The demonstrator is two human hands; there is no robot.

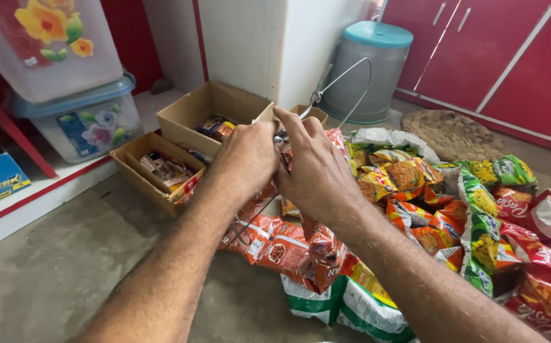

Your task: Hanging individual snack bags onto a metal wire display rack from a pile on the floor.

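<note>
Probably a small shop's storeroom: snack packets (415,190) heaped on a concrete floor (53,273), stock in cardboard boxes (186,121), plastic bins (78,121), red cabinets (498,51).

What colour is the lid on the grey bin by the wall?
Teal lid, seen clearly in the head view.

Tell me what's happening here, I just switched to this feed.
A person works with both bare hands over a concrete floor. The left hand and right hand are closed together on a thin wire hanger with a strip of orange snack packets hanging below it. More snack packets lie heaped to the right. Two open cardboard boxes holding small packets sit to the left, in front of stacked plastic bins.
</note>
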